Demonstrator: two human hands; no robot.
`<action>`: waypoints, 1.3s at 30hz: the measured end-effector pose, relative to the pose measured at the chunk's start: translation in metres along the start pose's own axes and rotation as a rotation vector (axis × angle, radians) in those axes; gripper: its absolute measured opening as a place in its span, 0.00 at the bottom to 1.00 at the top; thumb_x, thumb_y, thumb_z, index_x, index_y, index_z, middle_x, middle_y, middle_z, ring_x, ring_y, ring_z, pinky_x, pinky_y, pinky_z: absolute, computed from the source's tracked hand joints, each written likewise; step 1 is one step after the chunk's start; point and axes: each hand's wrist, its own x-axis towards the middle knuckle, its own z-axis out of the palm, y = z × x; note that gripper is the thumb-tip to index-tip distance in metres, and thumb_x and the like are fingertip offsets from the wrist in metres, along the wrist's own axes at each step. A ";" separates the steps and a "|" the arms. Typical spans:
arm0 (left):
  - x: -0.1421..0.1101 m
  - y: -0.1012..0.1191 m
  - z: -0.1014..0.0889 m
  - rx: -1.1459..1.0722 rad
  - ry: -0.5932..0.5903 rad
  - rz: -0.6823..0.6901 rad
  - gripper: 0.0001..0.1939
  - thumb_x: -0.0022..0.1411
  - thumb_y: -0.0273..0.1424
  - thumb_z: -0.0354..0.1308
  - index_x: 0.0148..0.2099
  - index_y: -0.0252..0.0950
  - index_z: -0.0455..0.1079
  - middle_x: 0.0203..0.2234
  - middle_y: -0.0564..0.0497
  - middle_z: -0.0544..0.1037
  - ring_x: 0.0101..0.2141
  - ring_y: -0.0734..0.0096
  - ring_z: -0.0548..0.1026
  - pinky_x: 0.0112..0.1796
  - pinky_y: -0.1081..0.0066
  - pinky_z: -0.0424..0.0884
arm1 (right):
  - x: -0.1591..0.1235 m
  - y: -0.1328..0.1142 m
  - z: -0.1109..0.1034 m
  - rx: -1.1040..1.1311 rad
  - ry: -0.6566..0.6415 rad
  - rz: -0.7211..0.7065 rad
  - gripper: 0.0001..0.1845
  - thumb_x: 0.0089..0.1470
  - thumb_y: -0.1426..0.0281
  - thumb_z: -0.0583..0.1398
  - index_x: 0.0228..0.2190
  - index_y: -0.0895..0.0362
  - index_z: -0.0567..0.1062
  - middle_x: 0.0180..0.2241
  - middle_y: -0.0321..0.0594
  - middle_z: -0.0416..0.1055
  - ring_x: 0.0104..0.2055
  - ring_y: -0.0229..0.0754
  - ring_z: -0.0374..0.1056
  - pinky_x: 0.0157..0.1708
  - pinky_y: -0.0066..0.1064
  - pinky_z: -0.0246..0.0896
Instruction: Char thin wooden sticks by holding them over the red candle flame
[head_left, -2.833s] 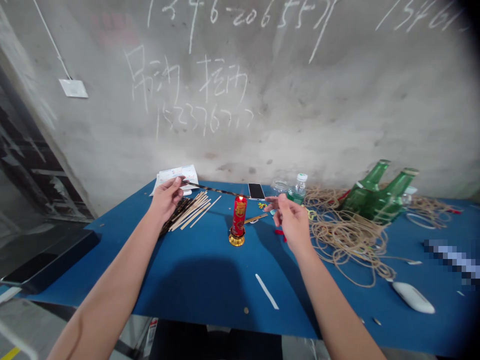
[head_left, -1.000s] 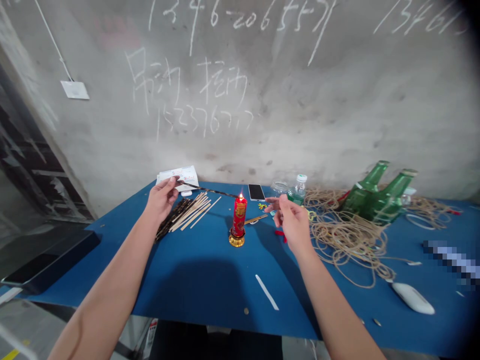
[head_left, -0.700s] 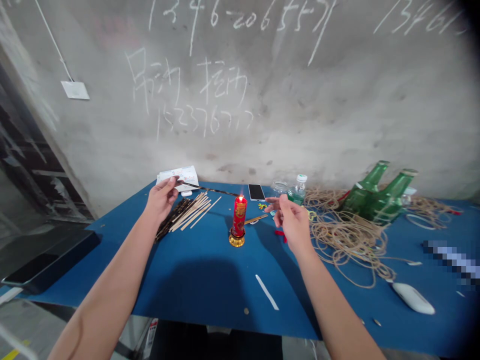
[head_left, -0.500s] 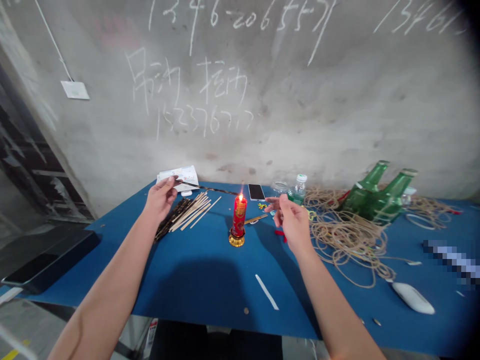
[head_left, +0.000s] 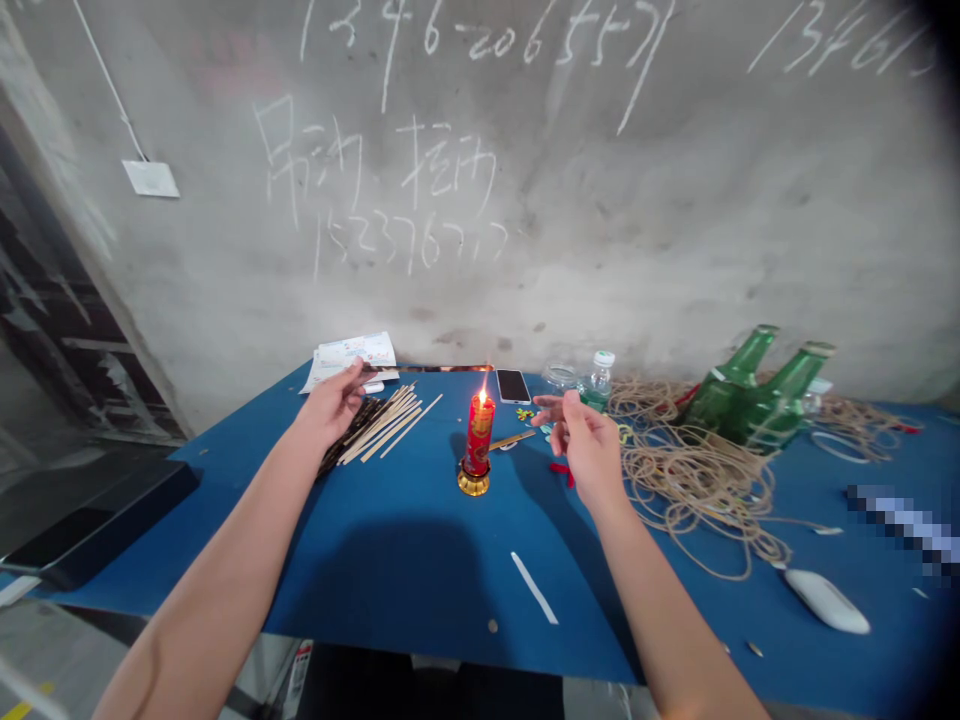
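My left hand grips a thin, dark, mottled stick near its end, and the stick runs almost level to the right, behind the flame. A lit red candle stands in a brass holder on the blue table. Below my left hand lies a bundle of pale wooden sticks, charred at their lower ends. My right hand is raised right of the candle, index finger extended, with nothing visible in it. Papers lie behind my left hand.
A smartphone lies behind the candle. To the right stand a plastic water bottle, a glass jar and green glass bottles amid tangled twine. A white computer mouse sits near the right front.
The stick has swung from sloping down toward the candle to nearly level, its far end now higher and behind the flame. My left hand has rotated slightly. My right hand has barely moved.
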 end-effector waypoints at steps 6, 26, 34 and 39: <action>-0.009 0.000 0.010 0.022 -0.009 -0.024 0.05 0.64 0.27 0.69 0.36 0.32 0.77 0.32 0.43 0.82 0.17 0.86 0.68 0.13 0.87 0.60 | 0.001 0.002 -0.001 0.009 0.001 0.008 0.30 0.60 0.44 0.62 0.27 0.58 0.82 0.41 0.50 0.82 0.17 0.30 0.59 0.16 0.30 0.50; -0.049 -0.031 0.054 0.106 -0.191 0.040 0.13 0.57 0.35 0.74 0.39 0.31 0.80 0.35 0.41 0.83 0.19 0.83 0.68 0.13 0.83 0.54 | -0.002 -0.006 0.001 -0.045 0.028 -0.041 0.22 0.57 0.53 0.68 0.45 0.55 0.83 0.35 0.43 0.82 0.17 0.30 0.57 0.17 0.29 0.55; -0.055 -0.036 0.056 0.213 -0.263 0.098 0.16 0.57 0.40 0.74 0.40 0.32 0.82 0.36 0.39 0.84 0.20 0.81 0.71 0.14 0.80 0.55 | 0.000 -0.008 0.000 -0.019 0.110 -0.040 0.20 0.56 0.53 0.69 0.39 0.57 0.85 0.33 0.44 0.82 0.17 0.30 0.57 0.16 0.28 0.53; -0.060 -0.035 0.059 0.278 -0.314 0.146 0.17 0.58 0.43 0.73 0.41 0.33 0.84 0.35 0.40 0.84 0.21 0.78 0.72 0.15 0.76 0.54 | 0.001 -0.010 0.000 0.020 0.158 -0.018 0.22 0.54 0.51 0.70 0.38 0.57 0.84 0.33 0.44 0.82 0.17 0.30 0.56 0.16 0.28 0.53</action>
